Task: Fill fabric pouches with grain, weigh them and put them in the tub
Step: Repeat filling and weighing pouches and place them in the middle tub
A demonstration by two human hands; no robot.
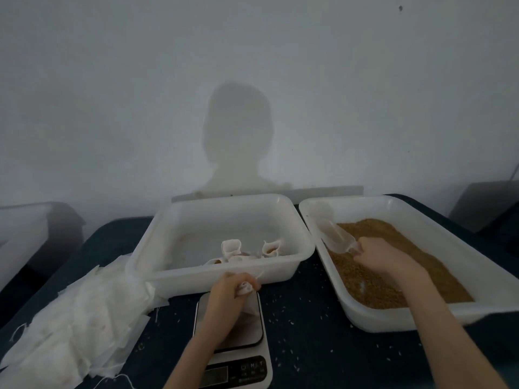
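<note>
Dark blue tabletop (pixel 309 346) speckled with stray grains carries everything. Left hand (pixel 224 301) curls its fingers around the neck of a white fabric pouch (pixel 248 301), bunched and crumpled, standing on the scale (pixel 238 357). Right hand (pixel 379 254) grips a clear scoop (pixel 337 237) over golden grain (pixel 393 265).

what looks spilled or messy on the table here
Loose pale grains are scattered over the dark tabletop around the scale, between it and the grain tray. The empty pouches at the left lie in a loose, untidy heap. Nothing looks damaged.
</note>
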